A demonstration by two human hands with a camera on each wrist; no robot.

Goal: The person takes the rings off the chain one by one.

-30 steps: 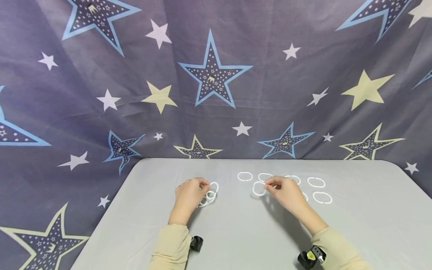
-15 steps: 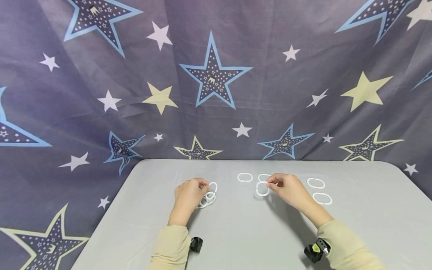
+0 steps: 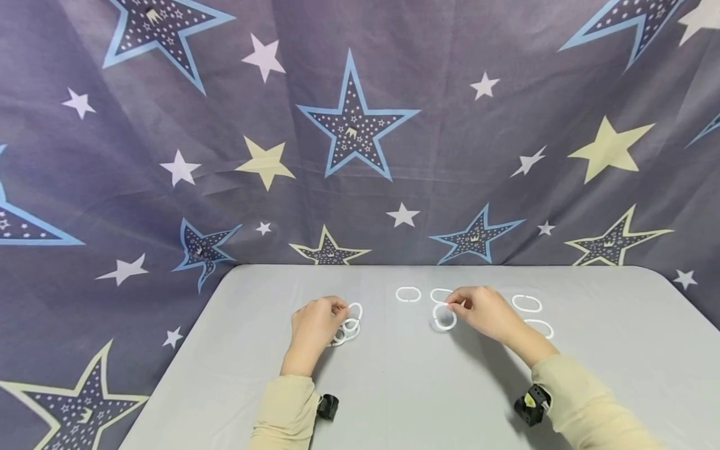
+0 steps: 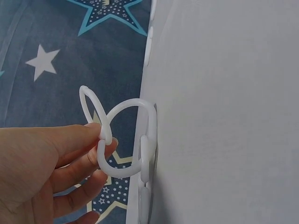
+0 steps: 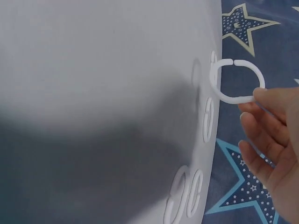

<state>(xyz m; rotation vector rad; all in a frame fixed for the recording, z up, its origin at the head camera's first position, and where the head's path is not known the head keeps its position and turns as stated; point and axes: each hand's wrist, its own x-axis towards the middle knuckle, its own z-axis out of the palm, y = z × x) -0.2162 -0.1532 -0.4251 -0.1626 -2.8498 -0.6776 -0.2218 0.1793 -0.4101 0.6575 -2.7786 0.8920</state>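
Observation:
In the head view, my left hand (image 3: 316, 325) is over the left half of the table. Its thumb and fingertips pinch a white plastic chain link (image 4: 96, 103), which passes through another white link (image 4: 152, 121); more links hang below, partly hidden by the hand. My right hand (image 3: 486, 315) pinches a single oval link (image 5: 231, 99) by its side, between thumb and fingers. That link has a small gap in its upper edge and is held above the table, apart from the left hand's chain.
Loose white links lie towards the back of the grey table (image 3: 382, 400): one link (image 3: 408, 287) between the hands, another link (image 3: 432, 295) partly behind the right hand, and two at the right, including a far link (image 3: 527, 310). A star-patterned cloth (image 3: 427, 169) hangs behind.
My right hand has shifted slightly to the right with its link, which has also turned a little. My left hand and the chain have stayed nearly still.

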